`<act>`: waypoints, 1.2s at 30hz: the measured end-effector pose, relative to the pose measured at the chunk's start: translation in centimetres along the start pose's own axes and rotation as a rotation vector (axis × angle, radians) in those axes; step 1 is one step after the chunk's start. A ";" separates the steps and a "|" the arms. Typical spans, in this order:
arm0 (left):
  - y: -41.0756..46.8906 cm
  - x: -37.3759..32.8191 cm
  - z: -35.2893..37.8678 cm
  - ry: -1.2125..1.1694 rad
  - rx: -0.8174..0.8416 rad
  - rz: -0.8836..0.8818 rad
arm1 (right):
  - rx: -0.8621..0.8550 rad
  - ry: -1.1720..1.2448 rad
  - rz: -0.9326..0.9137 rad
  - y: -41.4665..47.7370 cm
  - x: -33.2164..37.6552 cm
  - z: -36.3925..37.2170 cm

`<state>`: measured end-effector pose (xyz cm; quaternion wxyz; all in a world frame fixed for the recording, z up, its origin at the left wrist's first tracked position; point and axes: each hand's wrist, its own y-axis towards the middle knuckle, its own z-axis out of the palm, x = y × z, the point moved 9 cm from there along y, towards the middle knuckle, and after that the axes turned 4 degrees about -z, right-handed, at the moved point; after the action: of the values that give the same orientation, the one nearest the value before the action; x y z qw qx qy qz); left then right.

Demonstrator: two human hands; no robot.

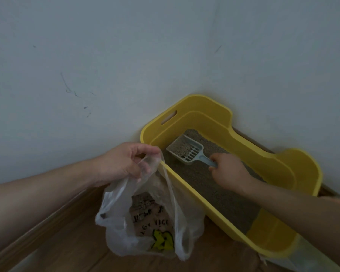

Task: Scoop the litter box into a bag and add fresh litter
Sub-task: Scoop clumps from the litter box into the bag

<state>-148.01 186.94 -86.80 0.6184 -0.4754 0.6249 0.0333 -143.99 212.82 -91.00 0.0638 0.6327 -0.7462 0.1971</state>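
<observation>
here the left hand (124, 163) pinches the rim of the thin plastic bag (145, 218) just beside the yellow litter box (279, 165); it looks limp and light, best held at the mouth. in the box, the right hand (229, 171) grips the handle of the stiff scoop (186, 150), which carries loose, spillable litter.

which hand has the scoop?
The right hand grips the pale blue scoop by its handle, inside the yellow litter box. The left hand instead holds the clear plastic bag up by its rim, outside the box.
</observation>
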 end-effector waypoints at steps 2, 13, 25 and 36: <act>-0.4 0.0 -0.1 -0.007 -0.007 -0.002 | -0.005 -0.006 -0.009 -0.6 0.0 -0.7; -2.0 -0.3 -0.1 0.012 -0.059 0.004 | -0.010 0.010 -0.018 -3.6 -0.3 -3.5; -3.2 -0.2 -0.8 0.089 -0.101 -0.002 | -0.012 0.017 -0.092 -6.0 0.3 -5.4; -4.0 0.3 -1.5 0.100 -0.134 0.005 | 0.081 0.017 -0.253 -9.8 4.9 -7.2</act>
<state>-146.52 183.69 -84.48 0.5531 -0.5151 0.6527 0.0526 -136.50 209.80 -80.67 0.0692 0.7221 -0.6513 0.2228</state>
